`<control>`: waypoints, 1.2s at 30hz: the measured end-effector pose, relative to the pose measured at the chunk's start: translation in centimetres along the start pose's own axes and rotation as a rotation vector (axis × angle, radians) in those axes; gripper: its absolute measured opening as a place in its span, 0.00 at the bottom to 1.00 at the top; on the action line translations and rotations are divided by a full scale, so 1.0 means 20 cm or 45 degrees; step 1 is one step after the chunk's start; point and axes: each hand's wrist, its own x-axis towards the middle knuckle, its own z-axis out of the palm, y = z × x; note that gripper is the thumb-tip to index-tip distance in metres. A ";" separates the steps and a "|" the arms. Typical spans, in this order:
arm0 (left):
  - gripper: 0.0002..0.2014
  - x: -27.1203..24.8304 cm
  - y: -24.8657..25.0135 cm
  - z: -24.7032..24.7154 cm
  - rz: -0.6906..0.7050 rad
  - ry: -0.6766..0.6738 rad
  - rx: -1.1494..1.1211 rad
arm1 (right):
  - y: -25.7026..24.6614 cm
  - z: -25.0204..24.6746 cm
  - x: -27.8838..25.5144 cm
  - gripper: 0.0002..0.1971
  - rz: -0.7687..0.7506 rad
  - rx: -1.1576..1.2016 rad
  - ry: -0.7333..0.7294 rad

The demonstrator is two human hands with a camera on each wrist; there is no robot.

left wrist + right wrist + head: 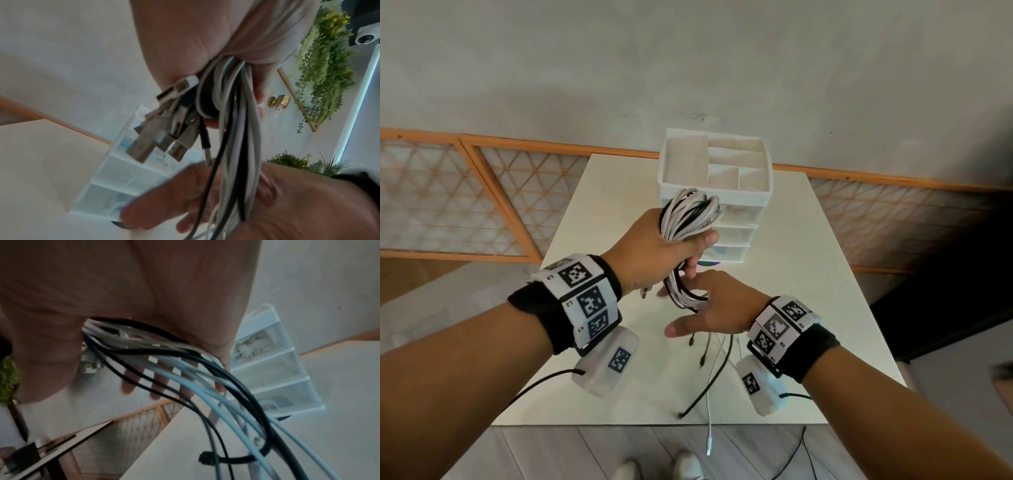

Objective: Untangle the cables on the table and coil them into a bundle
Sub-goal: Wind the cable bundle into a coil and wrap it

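Note:
A coil of white and black cables point(688, 212) is held up over the table, gripped at its middle by my left hand point(686, 251). In the left wrist view the coil point(232, 129) runs out of my left hand's fist point(242, 68), with several USB plugs point(156, 141) sticking out beside it. My right hand point(688, 315) is just below, fingers straight, under the coil's lower loop. Loose cable tails point(717, 370) hang past it to the table. In the right wrist view the strands point(205, 386) cross my right hand's straight fingers point(127, 386).
A white drawer organiser point(715, 171) with open top compartments stands at the back of the white table point(808, 274), right behind the coil. One white cable end point(709, 445) hangs over the table's near edge. A lattice screen lines the wall behind.

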 end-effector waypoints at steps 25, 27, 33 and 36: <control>0.08 -0.02 -0.08 0.20 -0.415 0.262 0.278 | -0.01 -0.17 0.00 0.16 0.221 0.205 0.867; 0.05 -0.02 -0.08 0.19 -0.395 0.214 0.221 | -0.03 -0.17 0.00 0.15 0.199 0.203 0.857; 0.06 -0.03 -0.12 0.13 -0.337 0.207 0.052 | -0.06 -0.24 -0.06 0.06 -0.013 0.305 0.633; 0.03 -0.02 -0.13 0.08 -0.377 0.338 -0.033 | 0.01 -0.29 -0.09 0.08 -0.141 0.562 0.539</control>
